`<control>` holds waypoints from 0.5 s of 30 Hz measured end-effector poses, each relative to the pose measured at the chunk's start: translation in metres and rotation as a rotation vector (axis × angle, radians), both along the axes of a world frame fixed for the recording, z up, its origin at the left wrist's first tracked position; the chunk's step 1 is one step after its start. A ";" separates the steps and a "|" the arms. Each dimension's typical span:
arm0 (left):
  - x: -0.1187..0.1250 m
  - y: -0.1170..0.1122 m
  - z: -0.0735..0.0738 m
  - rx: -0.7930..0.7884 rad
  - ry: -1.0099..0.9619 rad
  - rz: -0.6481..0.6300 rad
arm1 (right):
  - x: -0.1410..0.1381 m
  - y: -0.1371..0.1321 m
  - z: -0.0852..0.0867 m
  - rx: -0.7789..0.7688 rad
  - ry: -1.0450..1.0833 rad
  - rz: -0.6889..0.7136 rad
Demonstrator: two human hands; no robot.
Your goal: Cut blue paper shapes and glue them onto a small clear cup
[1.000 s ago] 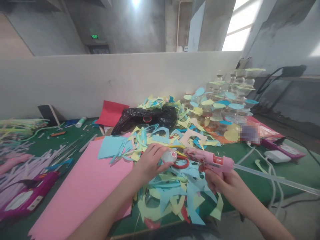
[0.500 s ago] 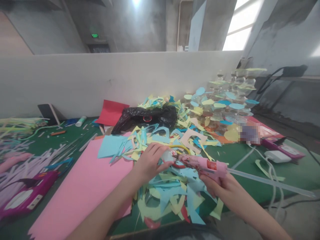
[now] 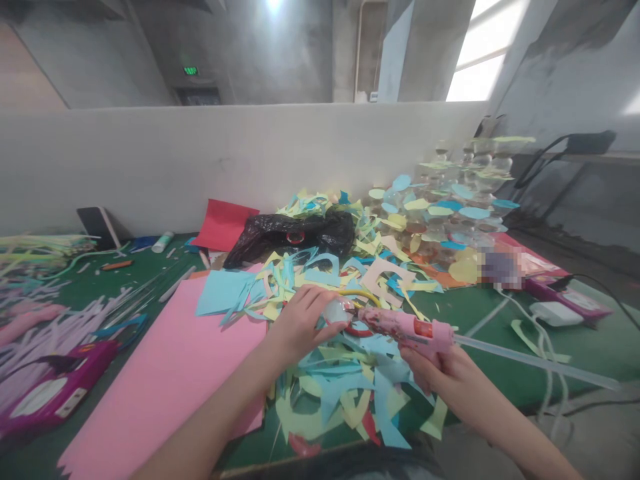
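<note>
Room: concrete room, with a low white partition [image 3: 225, 160] behind a green-topped table [image 3: 493, 327] and a bright window [image 3: 480, 73] at upper right.

Edges: the table's near edge runs under the paper scraps [image 3: 340, 393]; the right forearm crosses it above the grey floor [image 3: 600, 433].

Open room: green tabletop shows right of the hands, crossed by a white cable [image 3: 547, 373]. The hands stand just apart.

Containers: a black plastic bag [image 3: 295, 233] lies beyond the scraps, its contents hidden. A red ring [image 3: 295, 237] sits on it. Clear plastic cups [image 3: 480, 160] stand stacked at right, with paper discs among them.

Left grip: the left hand [image 3: 300, 320] is clenched around a clear round capsule [image 3: 336, 310], just above a second red ring [image 3: 357, 331].

Right grip: the right hand [image 3: 440, 377] is clenched on the handle of a pink hot glue gun [image 3: 405, 325].

Axis: the gun lies nearly level, nozzle pointing left, touching or almost touching the capsule. A long glue stick [image 3: 535, 357] runs out rightward from its rear.

Beside: a pink paper sheet [image 3: 160, 380] lies left of the left hand.
</note>
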State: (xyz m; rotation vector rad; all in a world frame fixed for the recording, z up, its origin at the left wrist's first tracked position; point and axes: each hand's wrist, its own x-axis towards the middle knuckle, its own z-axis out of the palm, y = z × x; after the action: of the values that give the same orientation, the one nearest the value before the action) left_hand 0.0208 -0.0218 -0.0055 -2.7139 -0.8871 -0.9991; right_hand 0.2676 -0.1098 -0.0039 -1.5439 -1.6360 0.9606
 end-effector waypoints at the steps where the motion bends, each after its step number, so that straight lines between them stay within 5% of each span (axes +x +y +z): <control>1: 0.000 0.000 0.000 -0.011 0.002 0.002 | 0.000 0.000 0.000 -0.001 -0.011 -0.001; 11: -0.005 0.001 -0.002 -0.101 0.018 0.078 | 0.021 0.001 0.003 0.188 -0.171 -0.073; 15: -0.005 0.002 -0.001 -0.081 0.023 0.074 | 0.051 0.014 0.000 0.470 -0.460 -0.226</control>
State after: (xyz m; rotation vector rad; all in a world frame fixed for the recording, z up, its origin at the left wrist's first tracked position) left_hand 0.0154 -0.0196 -0.0062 -2.7304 -1.0375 -0.9356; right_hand 0.3181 -0.0960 -0.0037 -1.6329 -1.7753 0.0799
